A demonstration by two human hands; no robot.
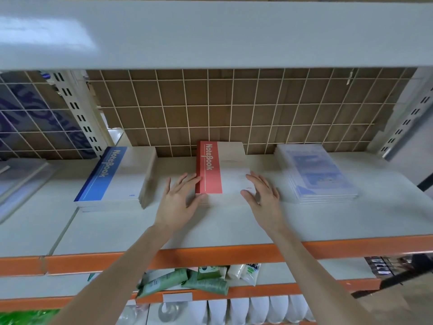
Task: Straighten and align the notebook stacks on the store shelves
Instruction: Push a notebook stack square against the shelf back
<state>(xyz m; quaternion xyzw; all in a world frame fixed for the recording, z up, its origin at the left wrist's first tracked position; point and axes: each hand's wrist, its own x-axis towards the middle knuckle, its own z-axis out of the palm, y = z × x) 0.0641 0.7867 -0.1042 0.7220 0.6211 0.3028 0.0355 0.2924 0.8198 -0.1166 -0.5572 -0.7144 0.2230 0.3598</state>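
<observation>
A stack of red-banded notebooks (225,170) lies in the middle of the grey shelf (210,226), reaching back to the wire grid. My left hand (180,200) rests with straight fingers against the stack's left front corner, thumb at its front edge. My right hand (262,193) lies flat against the stack's right front corner. A stack of blue-banded notebooks (117,177) sits to the left, slightly skewed. A stack of pale blue wrapped notebooks (316,174) sits to the right.
A wire grid over brown board (234,109) backs the shelf. Another shelf board (210,34) hangs close overhead. Slotted uprights (77,109) stand at both sides. Green tubes (187,280) and white packs fill the lower shelves beneath the orange beam (210,254).
</observation>
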